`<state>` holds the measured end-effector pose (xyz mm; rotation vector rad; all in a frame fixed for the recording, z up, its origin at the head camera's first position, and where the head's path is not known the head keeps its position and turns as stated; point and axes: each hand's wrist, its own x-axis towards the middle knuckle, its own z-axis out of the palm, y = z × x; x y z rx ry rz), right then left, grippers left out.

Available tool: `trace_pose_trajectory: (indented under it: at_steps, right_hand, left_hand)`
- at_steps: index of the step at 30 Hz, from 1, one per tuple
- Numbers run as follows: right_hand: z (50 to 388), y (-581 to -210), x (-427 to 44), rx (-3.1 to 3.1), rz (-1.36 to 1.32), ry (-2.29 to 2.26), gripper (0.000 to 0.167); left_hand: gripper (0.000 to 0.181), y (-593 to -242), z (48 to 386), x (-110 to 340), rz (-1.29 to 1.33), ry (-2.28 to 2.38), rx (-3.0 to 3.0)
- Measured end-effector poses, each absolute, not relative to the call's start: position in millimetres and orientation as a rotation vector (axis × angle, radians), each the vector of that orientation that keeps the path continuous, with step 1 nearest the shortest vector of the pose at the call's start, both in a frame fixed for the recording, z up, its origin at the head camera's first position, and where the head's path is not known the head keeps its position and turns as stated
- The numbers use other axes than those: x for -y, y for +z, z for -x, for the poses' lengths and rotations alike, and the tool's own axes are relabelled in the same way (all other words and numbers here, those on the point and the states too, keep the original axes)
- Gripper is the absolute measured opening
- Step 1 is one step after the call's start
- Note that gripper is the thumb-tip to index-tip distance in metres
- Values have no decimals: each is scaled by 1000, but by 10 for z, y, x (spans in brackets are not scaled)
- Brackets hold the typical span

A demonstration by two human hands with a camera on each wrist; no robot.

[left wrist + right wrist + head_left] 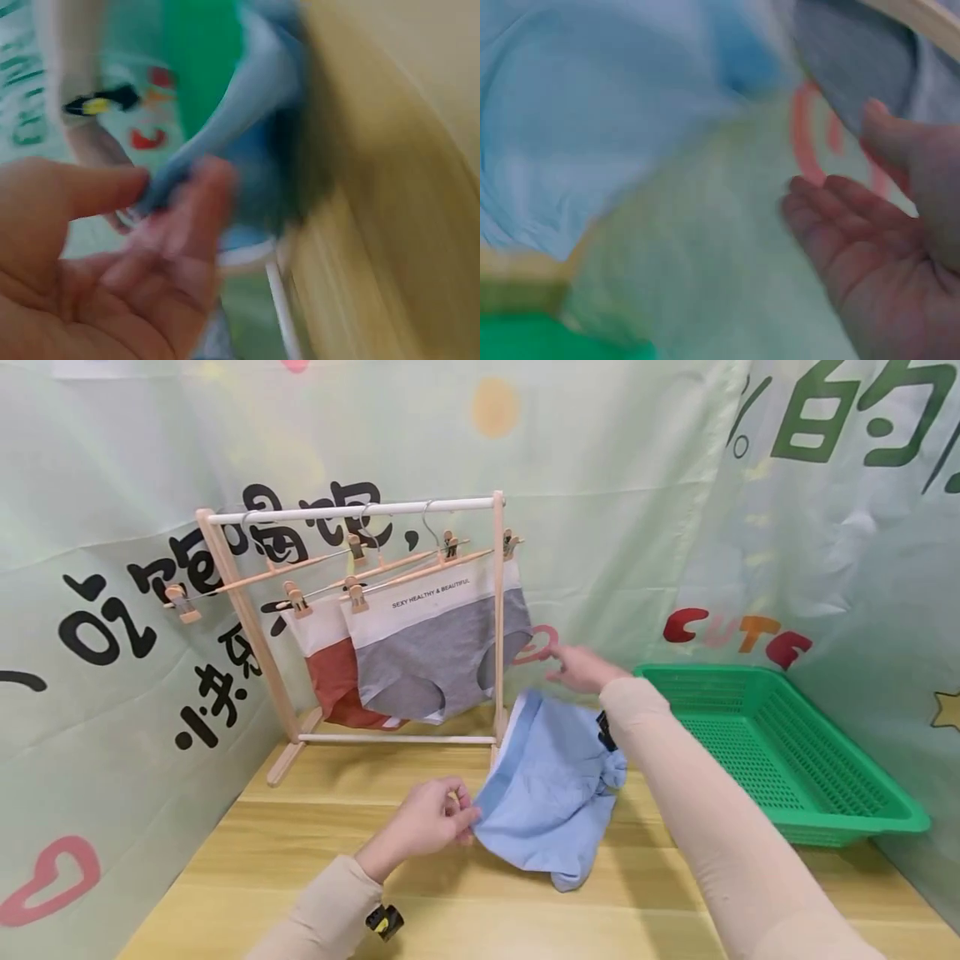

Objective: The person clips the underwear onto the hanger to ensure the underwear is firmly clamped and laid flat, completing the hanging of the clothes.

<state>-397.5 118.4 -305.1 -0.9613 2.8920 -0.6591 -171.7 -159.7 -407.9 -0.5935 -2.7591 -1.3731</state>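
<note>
A pair of light blue underpants [555, 793] hangs partly raised over the wooden table, its waistband facing left. My left hand [423, 822] pinches one corner of that waistband between thumb and fingers; the left wrist view shows the pinched cloth [259, 82] blurred. My right hand [581, 668] is above the far end of the underpants, apart from them, near the rack's right post [499, 627]. In the right wrist view the fingers [855, 225] are extended with nothing between them.
On the rack, grey-and-white underpants [427, 647] hang in front of rust-red ones [337, 681], held by wooden clips. Another clip hanger [270, 573] at the left bears no garment. A green plastic basket [900, 802] stands at the right, before a printed cloth backdrop [600, 527].
</note>
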Motion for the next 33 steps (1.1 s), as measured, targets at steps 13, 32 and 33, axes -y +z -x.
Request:
trace_pose_trajectory:
  at_steps: [13, 32, 33]
  right_hand:
    - [3406, -3544, -1224, -2722, 753, 62, 52]
    - [3476, -4002, -1447, -2715, 538, -156, 70]
    - [3496, -4016, -1458, -2709, 538, -160, 70]
  left_hand:
    - [28, -4252, 1580, 949, 1341, -183, 2731]
    - [21, -4466, 1568, 3, 1374, 41, 2576]
    - [22, -4469, 1568, -34, 1367, 9, 2596]
